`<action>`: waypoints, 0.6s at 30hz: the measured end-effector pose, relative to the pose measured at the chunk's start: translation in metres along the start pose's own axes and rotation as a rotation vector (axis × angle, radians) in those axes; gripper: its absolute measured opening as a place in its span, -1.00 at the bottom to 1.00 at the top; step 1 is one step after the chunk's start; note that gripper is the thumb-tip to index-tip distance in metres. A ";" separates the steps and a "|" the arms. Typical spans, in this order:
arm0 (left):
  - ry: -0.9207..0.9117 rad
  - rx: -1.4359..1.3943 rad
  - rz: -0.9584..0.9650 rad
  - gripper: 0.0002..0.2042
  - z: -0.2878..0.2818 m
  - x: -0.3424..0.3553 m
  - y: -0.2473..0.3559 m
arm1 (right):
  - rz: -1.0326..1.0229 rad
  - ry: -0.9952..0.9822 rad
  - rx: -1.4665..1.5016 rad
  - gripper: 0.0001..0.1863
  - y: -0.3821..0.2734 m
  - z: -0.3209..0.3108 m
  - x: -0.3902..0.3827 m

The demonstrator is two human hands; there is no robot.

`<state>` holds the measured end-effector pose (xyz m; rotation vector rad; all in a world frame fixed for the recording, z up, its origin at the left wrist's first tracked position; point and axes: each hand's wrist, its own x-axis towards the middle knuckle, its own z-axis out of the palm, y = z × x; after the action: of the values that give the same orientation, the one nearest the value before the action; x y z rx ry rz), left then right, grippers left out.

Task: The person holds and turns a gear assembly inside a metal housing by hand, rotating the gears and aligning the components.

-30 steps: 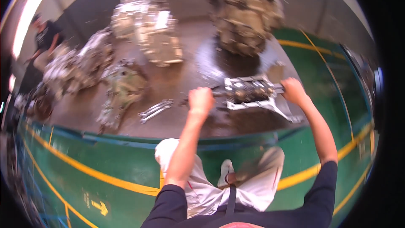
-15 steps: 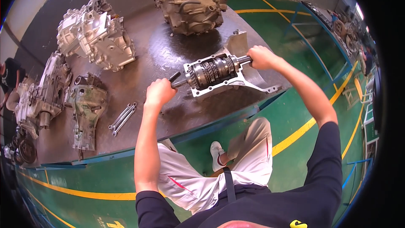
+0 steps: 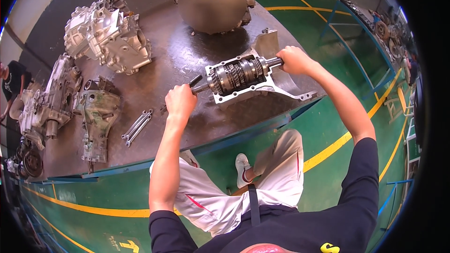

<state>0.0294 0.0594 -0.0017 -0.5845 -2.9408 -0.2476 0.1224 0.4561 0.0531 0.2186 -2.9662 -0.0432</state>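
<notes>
A gear shaft (image 3: 236, 76) with several toothed gears lies in, or just over, the open half of a silver gearbox housing (image 3: 228, 97). I cannot tell whether it rests fully in the housing. My left hand (image 3: 181, 102) is closed around the shaft's left end, where a short dark rod (image 3: 195, 81) sticks out by the fingers. On the other side, my right hand (image 3: 295, 61) grips the bare right end of the shaft, above the bell-shaped part of the housing. Both palms are hidden.
On the metal-topped bench (image 3: 159, 93) stand a silver gearbox (image 3: 110, 37), a large brownish gearbox (image 3: 213, 7), partly blurred, and a greenish housing (image 3: 97, 117). Several wrenches (image 3: 137, 128) lie near the front edge. Another person (image 3: 15, 82) is at far left.
The whole view has shifted slightly. Both hands keep their hold on the shaft, which shows no clear movement against the housing.
</notes>
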 end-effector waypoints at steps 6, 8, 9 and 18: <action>-0.163 -0.026 -0.031 -0.80 -0.015 0.002 -0.004 | 0.081 -0.521 0.171 -0.77 0.004 -0.010 0.031; -0.149 -0.043 -0.016 -0.82 -0.016 0.000 0.003 | 0.111 -0.489 0.233 -0.68 0.021 0.001 0.021; -0.125 -0.046 -0.026 -0.83 -0.014 -0.002 -0.002 | -0.015 -0.235 0.371 -0.70 0.008 0.003 0.016; -0.023 -0.118 -0.025 -0.85 0.005 0.001 -0.002 | 0.313 -0.216 0.102 -0.72 0.009 0.024 0.015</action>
<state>0.0269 0.0594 -0.0063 -0.5696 -2.9722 -0.4224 0.1023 0.4634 0.0327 -0.2552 -3.1815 0.1325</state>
